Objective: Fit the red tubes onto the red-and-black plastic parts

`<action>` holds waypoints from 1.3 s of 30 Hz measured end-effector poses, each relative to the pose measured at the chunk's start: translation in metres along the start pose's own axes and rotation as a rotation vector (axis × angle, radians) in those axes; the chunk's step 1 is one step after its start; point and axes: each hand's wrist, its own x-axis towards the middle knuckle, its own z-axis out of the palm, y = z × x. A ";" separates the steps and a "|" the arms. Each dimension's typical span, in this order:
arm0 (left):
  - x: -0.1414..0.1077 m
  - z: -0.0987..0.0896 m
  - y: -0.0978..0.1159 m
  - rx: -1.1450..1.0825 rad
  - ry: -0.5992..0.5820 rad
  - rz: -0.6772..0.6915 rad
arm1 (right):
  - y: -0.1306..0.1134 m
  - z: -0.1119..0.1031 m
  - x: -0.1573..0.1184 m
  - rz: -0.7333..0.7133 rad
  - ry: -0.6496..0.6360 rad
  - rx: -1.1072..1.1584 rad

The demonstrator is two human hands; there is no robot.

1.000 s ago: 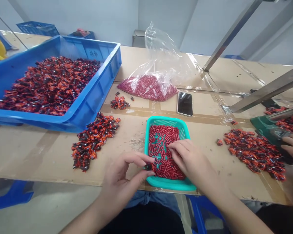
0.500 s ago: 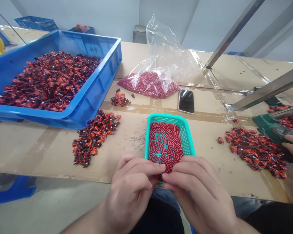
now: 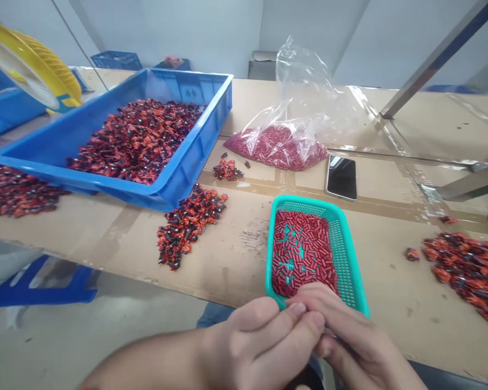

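My left hand (image 3: 264,338) and my right hand (image 3: 350,336) meet at the near end of a green basket (image 3: 352,260), fingers pinched together. Whatever they hold between the fingertips is hidden. Small dark-red tubes (image 3: 309,244) cover the basket's floor. To the left, a pile of orange and black pieces (image 3: 191,222) lies on the cardboard-covered table (image 3: 236,271). A smaller cluster (image 3: 228,169) sits behind it. Beyond the basket stands a clear plastic bag (image 3: 280,146) with many pinkish-red tubes inside.
A large blue crate (image 3: 211,130) of orange and black pieces stands at the left, near a yellow fan (image 3: 44,65). A phone (image 3: 341,177) lies behind the basket. More pieces (image 3: 472,271) are piled at the right, below metal bars (image 3: 439,59).
The view has swung left, so the table's things appear farther right. My left hand now overlaps my right fingertips more. The other person's hand at the right has left the view.
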 end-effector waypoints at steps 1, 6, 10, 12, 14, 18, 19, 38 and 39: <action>0.002 0.004 -0.001 0.016 -0.005 -0.016 | 0.003 0.002 -0.004 0.038 0.017 0.004; 0.024 0.007 -0.024 0.114 -0.042 0.055 | 0.041 -0.013 -0.023 0.153 0.132 -0.240; 0.028 -0.018 -0.082 0.534 -0.432 -0.118 | 0.099 -0.066 -0.028 0.152 0.400 -0.847; 0.021 -0.029 -0.116 0.597 -0.483 -0.217 | 0.128 -0.096 -0.031 0.196 0.501 -1.028; 0.010 -0.035 -0.146 0.620 -0.523 -0.268 | 0.149 -0.119 -0.034 0.239 0.542 -1.121; -0.004 -0.035 -0.174 0.587 -0.580 -0.336 | 0.150 -0.126 -0.032 0.222 0.569 -1.226; -0.005 -0.035 -0.175 0.576 -0.581 -0.357 | 0.142 -0.119 -0.028 0.191 0.561 -1.231; 0.004 -0.040 -0.138 0.077 -0.293 -0.720 | 0.074 -0.023 0.029 -0.005 0.046 -1.179; 0.005 -0.041 -0.133 0.015 -0.262 -0.761 | 0.075 -0.022 0.029 -0.006 0.066 -1.150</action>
